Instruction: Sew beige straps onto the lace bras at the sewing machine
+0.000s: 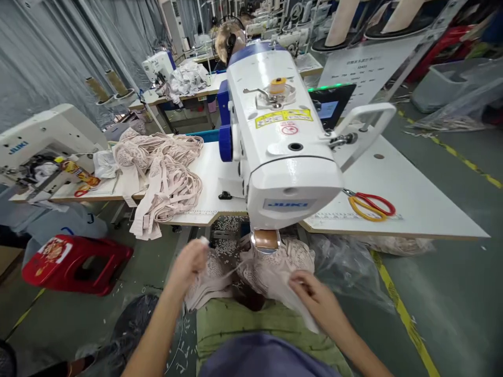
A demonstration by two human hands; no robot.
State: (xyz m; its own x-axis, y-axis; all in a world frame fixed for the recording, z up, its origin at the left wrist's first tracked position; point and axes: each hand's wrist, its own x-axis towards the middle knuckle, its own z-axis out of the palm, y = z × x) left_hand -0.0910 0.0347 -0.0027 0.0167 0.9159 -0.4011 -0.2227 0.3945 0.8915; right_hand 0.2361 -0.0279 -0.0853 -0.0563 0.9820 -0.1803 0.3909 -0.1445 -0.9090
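In the head view, a white sewing machine point(291, 175) stands straight ahead. Below its head hangs a beige lace bra point(257, 269), spread above my lap. My right hand point(316, 298) pinches the bra's fabric edge on the right. My left hand point(192, 264) is raised left of the machine head with its fingers curled closed. Something small and white shows at its fingertips, too small to name. More beige lace fabric point(212, 275) hangs beneath my left hand. The needle area is hidden behind the machine head.
Beige bras with straps lie piled point(168, 167) on the left tabletop. Scissors with red and yellow handles point(371, 205) rest on the right tabletop point(424, 201). A red stool point(78, 264) stands at left, beside a second machine point(47, 139). Plastic bags point(349, 272) hang below the right edge.
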